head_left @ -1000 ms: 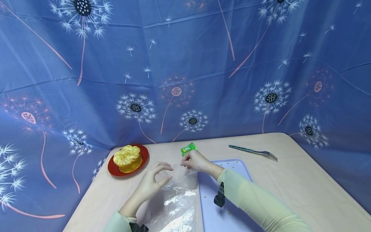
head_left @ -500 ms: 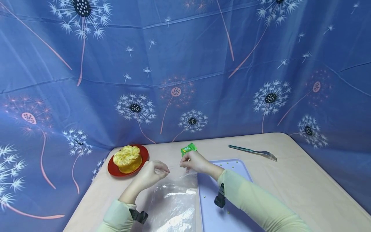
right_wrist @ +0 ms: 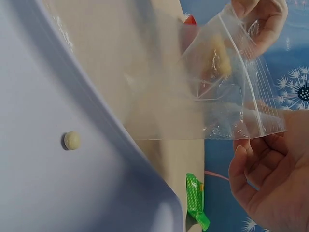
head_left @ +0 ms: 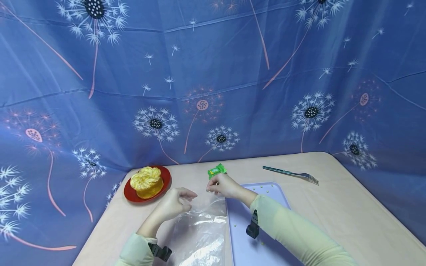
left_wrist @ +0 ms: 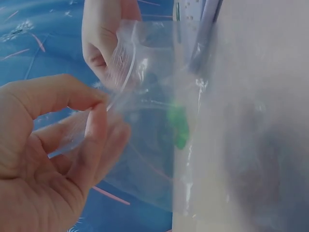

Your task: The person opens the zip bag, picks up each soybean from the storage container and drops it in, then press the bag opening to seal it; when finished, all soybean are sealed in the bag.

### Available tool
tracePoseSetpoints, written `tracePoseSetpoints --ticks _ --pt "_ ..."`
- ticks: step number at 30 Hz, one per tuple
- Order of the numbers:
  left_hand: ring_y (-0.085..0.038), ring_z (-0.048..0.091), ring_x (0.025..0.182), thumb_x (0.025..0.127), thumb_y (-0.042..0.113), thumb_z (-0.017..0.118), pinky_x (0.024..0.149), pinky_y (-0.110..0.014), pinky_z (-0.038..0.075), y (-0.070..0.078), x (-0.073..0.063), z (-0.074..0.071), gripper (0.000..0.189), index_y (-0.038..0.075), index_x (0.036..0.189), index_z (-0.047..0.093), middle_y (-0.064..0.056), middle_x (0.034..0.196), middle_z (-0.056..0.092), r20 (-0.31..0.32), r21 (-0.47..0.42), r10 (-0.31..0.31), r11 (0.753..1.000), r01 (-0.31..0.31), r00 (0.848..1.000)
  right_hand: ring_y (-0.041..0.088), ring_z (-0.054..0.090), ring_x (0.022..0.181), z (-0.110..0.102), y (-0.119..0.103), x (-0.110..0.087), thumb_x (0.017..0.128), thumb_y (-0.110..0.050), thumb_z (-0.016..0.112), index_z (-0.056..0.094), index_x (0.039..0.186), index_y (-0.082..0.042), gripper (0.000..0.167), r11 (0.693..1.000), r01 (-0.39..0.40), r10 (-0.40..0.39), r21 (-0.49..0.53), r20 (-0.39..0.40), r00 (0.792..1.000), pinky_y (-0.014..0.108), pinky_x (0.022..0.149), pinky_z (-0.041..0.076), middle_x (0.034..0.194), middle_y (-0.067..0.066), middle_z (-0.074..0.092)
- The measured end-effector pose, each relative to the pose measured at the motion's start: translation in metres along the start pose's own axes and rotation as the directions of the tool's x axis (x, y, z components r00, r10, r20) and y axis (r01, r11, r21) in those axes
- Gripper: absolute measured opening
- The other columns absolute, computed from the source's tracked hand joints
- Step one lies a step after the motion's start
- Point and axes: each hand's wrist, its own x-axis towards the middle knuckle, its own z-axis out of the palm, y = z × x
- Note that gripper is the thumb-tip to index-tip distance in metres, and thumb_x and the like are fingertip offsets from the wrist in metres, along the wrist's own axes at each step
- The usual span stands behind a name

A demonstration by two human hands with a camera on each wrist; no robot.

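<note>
A clear zip-lock bag point(head_left: 203, 229) hangs from both hands at its zip edge, its lower part stretching toward the person. My left hand point(head_left: 174, 203) pinches that edge between thumb and index finger, the bag's film overlapping the other fingers in the left wrist view. At the opposite corner, my right hand point(head_left: 224, 185) grips the bag with curled fingers. Seen from the right wrist, the white zip strip of the bag point(right_wrist: 241, 77) runs between the two hands, and its sides lie close together.
Right of the bag lies a lavender tray point(head_left: 243, 236) with several small pale beads point(right_wrist: 72, 140). A red plate point(head_left: 128, 194) bearing a yellow bun point(head_left: 146, 181) stands at the back left. Behind the right hand is a green wrapped candy point(head_left: 216, 170); a fork point(head_left: 289, 173) lies back right.
My left hand has gone from wide-spread thumb and fingers to a closer pinch, shifting slightly along the bag's edge. The right hand has stayed nearly in place.
</note>
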Motion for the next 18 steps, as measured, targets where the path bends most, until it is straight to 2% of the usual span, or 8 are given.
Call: tracePoseSetpoints --ticks 4,10,14,18 --pt "-0.024 0.069 0.091 0.075 -0.002 0.076 0.076 -0.031 0.057 0.003 -0.003 0.004 0.038 0.001 0.113 0.073 -0.009 0.106 0.072 -0.020 -0.064 -0.028 0.998 0.026 0.999 0.014 0.061 0.063 0.000 0.005 0.001 0.094 -0.006 0.071 0.075 0.089 -0.003 0.007 1.000 0.000 0.000 0.022 0.004 1.000 0.023 0.057 0.051 0.074 -0.005 0.065" --pt "-0.032 0.070 0.097 0.073 -0.004 0.076 0.078 -0.030 0.057 0.005 -0.006 0.011 0.041 -0.002 0.114 0.070 -0.011 0.108 0.072 -0.097 -0.165 -0.110 0.982 0.094 0.989 0.016 0.065 0.071 -0.007 0.011 -0.003 0.099 -0.014 0.066 0.077 0.097 -0.001 0.017 0.996 -0.050 0.050 0.070 0.008 0.999 0.029 0.064 0.056 0.079 0.001 0.069" --pt "-0.034 0.070 0.097 0.071 -0.006 0.075 0.076 -0.029 0.056 0.007 -0.008 0.012 0.044 -0.004 0.114 0.069 -0.015 0.108 0.070 -0.148 -0.213 -0.170 0.967 0.137 0.974 0.019 0.067 0.073 -0.018 0.016 -0.016 0.098 -0.013 0.067 0.076 0.101 0.003 0.018 0.990 -0.100 0.101 0.099 -0.007 0.995 0.035 0.068 0.059 0.082 0.007 0.071" --pt "-0.027 0.071 0.089 0.071 -0.005 0.075 0.074 -0.032 0.058 0.008 -0.009 0.010 0.045 -0.003 0.116 0.068 -0.019 0.109 0.069 -0.171 -0.243 -0.231 0.952 0.186 0.958 0.017 0.066 0.067 -0.024 0.027 -0.037 0.094 -0.005 0.071 0.075 0.100 0.005 0.012 0.984 -0.125 0.124 0.124 0.015 0.992 0.039 0.066 0.059 0.079 0.009 0.071"
